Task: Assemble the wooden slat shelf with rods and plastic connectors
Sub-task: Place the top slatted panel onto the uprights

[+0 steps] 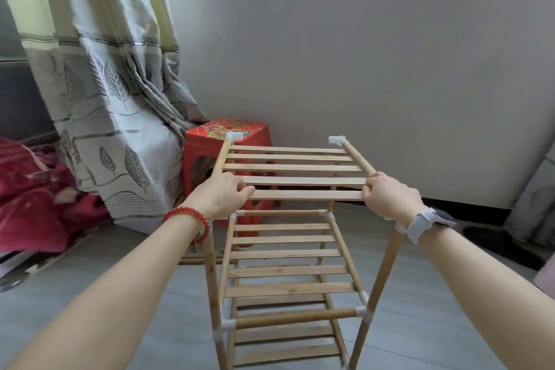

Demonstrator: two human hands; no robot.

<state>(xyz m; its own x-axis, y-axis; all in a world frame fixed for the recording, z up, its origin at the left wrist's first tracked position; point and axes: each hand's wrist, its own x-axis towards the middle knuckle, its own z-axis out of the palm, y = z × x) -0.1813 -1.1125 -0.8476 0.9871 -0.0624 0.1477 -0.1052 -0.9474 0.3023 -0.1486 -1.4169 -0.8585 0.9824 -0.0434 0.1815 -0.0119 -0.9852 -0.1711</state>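
Holding the top slat panel [292, 171] up in the air with both hands, above the rest of the shelf frame [288, 279]. Left hand [220, 195] curled tight round the near left corner of the panel, right hand [389, 197] curled tight round the near right corner, panel stretched flat between them. Two white plastic connectors [235, 136] [337, 139] sitting on the far corners, well away from both hands. Below the hands, two lower slat levels already joined up with rods [295, 315] and white corner pieces. Upright rod [387, 264] just under the right wrist, another [211, 276] just under the left wrist. Looks like the step of putting on the top level. Next, probably: lowering the panel so each corner meets the top of an upright rod, then pushing down gently until snug. Far uprights mostly hidden behind the panel, so hard to tell how well lined up. Careful lining up needed, or the corners may miss.
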